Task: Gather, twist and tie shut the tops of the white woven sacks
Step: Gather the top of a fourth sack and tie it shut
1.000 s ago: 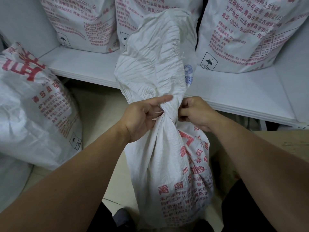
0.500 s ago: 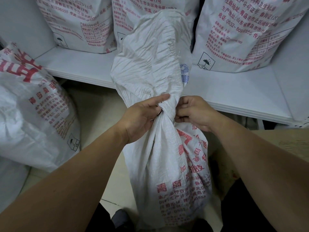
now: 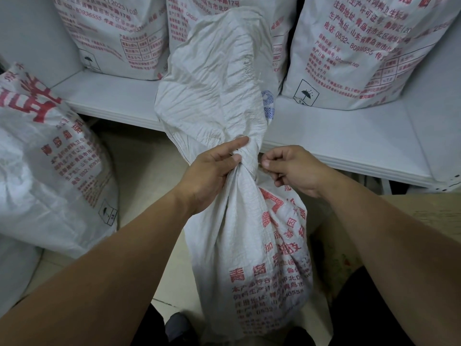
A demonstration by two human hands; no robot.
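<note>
Woven sack (image 3: 244,233): twisted neck (image 3: 245,163) gripped by left hand (image 3: 209,173), pinched at 3 o'clock by right hand (image 3: 291,168); tying apparently unfinished

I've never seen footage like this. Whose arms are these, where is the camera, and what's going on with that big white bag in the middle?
No machine here: these are a person's two bare arms, filmed by a wide-angle camera worn on their head, looking forward and down. The left hand grips the twisted neck of a white woven sack with red print. The right hand, fingers curled, pinches at the neck's side; whether fabric or a thin tie is too small to tell. Behind, more printed sacks stand on a white shelf, and another sack sits at the left.
</note>
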